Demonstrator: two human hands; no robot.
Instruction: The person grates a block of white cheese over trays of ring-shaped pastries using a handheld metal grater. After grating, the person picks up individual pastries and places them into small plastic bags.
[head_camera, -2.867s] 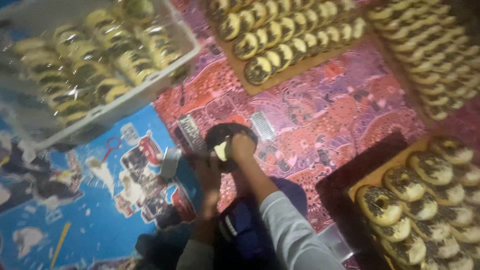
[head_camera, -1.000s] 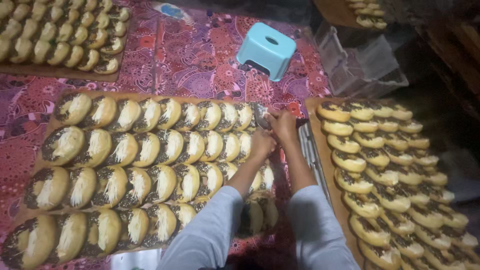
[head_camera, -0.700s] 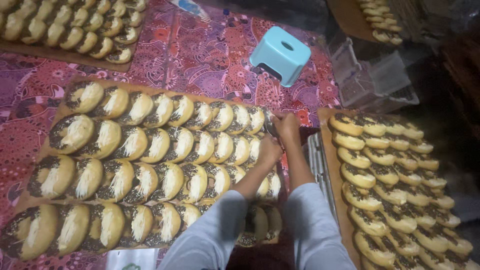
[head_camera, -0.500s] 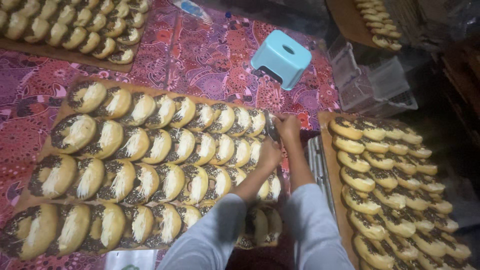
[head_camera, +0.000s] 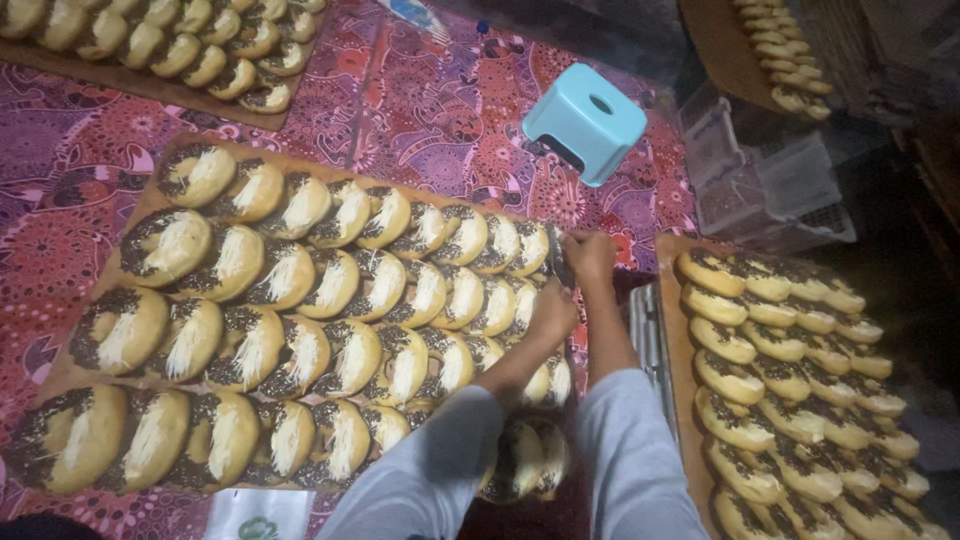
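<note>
- Right now both hands work at the right end of the middle board, near the centre of the frame, where rows of folded round cakes with dark rims and pale filling lie packed edge to edge.
- The left hand (head_camera: 552, 312) is curled, knuckles up, resting on a cake (head_camera: 500, 305) in the second row; whether its grip pinches the cake or just presses it, I cannot tell.
- The right hand (head_camera: 590, 256) is clenched around a small grey tool (head_camera: 558, 262) at the end of the top row.
- Judging by looks, these cakes are light, soft and easily torn, with loose dark crumbs on top that would shed.
- Best hold is probably under the folded edge, fingers spread, not squeezing the filled middle.
- A light-blue stool (head_camera: 585, 120) stands on the patterned floor mat (head_camera: 450, 110) above.
</note>
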